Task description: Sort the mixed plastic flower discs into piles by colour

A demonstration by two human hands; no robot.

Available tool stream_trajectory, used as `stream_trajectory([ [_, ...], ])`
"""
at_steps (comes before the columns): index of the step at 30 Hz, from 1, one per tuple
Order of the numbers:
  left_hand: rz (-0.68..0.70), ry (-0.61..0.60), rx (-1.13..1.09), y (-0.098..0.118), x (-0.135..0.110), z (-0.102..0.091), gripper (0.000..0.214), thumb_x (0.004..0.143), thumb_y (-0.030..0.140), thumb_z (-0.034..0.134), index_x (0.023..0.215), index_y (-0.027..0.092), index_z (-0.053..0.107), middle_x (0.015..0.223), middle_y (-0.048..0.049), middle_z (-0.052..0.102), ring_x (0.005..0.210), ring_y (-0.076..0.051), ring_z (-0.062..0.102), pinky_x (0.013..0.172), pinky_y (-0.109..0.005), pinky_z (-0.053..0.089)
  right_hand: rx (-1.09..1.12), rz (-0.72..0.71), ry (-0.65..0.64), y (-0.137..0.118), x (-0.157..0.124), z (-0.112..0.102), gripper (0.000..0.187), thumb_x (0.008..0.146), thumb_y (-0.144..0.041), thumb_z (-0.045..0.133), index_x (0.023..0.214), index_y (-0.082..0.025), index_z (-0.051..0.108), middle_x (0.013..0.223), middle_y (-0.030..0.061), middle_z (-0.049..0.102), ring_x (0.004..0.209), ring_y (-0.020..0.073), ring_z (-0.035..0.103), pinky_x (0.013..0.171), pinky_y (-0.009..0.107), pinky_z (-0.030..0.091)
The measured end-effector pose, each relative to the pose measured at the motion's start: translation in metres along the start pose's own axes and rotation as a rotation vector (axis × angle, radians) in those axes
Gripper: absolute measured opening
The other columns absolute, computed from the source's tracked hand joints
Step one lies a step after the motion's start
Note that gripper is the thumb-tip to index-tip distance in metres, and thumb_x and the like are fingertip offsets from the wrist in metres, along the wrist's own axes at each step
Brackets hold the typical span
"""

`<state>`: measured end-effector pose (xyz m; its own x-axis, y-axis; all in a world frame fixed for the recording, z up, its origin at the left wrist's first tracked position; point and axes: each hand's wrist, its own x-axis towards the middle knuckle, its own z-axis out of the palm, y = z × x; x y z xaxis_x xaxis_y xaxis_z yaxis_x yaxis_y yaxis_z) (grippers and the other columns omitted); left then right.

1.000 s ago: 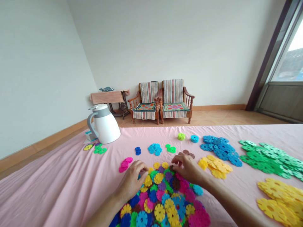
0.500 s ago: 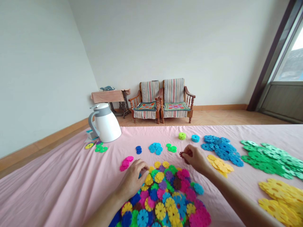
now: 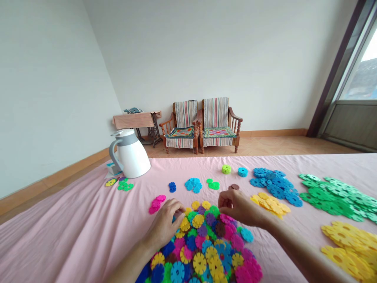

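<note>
A mixed heap of coloured plastic flower-shaped discs [image 3: 206, 247] lies on the pink cloth in front of me. My left hand [image 3: 165, 225] rests on the heap's near-left edge. Its fingers are curled down over the discs, with a bit of blue showing under the fingertips. My right hand [image 3: 239, 207] hovers over the heap's far-right edge, fingers curled with thumb and forefinger close together; nothing shows between them. Just beyond it lies a small group of brown discs [image 3: 234, 187].
Sorted groups lie around: pink [image 3: 156, 203], dark blue [image 3: 172, 187], cyan [image 3: 193, 185], bright green [image 3: 213, 184], blue [image 3: 275, 184], yellow [image 3: 271, 203], green [image 3: 335, 196], and more yellow [image 3: 350, 245]. A white jug [image 3: 131, 154] stands far left. Two armchairs [image 3: 200, 125] stand by the wall.
My right hand reached out to the brown discs beyond the heap, then drew back over the heap's far edge. My left hand has stayed on the heap.
</note>
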<state>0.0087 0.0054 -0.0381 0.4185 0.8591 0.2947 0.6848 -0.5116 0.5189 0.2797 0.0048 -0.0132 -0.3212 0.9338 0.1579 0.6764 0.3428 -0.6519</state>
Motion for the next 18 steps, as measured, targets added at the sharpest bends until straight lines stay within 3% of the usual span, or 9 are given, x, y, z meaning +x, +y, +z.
stream_trajectory([
  [5,-0.003,-0.006,0.000,0.001,0.000,-0.001,0.012,0.084,0.019,0.048,0.084,0.020,0.060,0.087,-0.0039,0.061,0.086,-0.019,0.057,0.079,-0.032,0.047,-0.151,-0.066,-0.205,-0.018,-0.013,0.005,0.016,0.061,-0.020,0.067,0.075,-0.020,0.061,0.078,0.0010,0.064,0.070,0.0160,0.055,0.058,0.024,0.035],
  [12,-0.011,-0.003,0.008,0.003,0.000,-0.001,0.012,0.084,0.018,0.049,0.082,0.020,0.061,0.087,-0.0037,0.061,0.086,-0.019,0.057,0.079,-0.032,0.046,-0.191,-0.039,-0.205,-0.018,-0.014,0.008,0.016,0.062,-0.018,0.065,0.076,-0.019,0.057,0.075,0.0009,0.062,0.070,0.0167,0.054,0.056,0.024,0.033],
  [16,-0.011,-0.009,0.012,0.003,0.000,-0.002,0.012,0.083,0.017,0.050,0.082,0.020,0.061,0.086,-0.0036,0.061,0.086,-0.019,0.057,0.079,-0.032,0.046,-0.103,-0.037,-0.219,-0.014,-0.012,0.003,0.019,0.063,-0.014,0.061,0.081,-0.020,0.060,0.069,-0.0015,0.063,0.065,0.0138,0.055,0.053,0.021,0.033],
  [18,-0.008,-0.006,0.011,0.003,0.000,-0.001,0.012,0.083,0.017,0.050,0.082,0.020,0.061,0.086,-0.0038,0.061,0.086,-0.019,0.057,0.079,-0.032,0.046,-0.055,-0.020,-0.167,-0.007,-0.008,0.000,0.018,0.063,-0.013,0.060,0.080,-0.021,0.062,0.066,-0.0024,0.064,0.062,0.0124,0.056,0.052,0.020,0.035],
])
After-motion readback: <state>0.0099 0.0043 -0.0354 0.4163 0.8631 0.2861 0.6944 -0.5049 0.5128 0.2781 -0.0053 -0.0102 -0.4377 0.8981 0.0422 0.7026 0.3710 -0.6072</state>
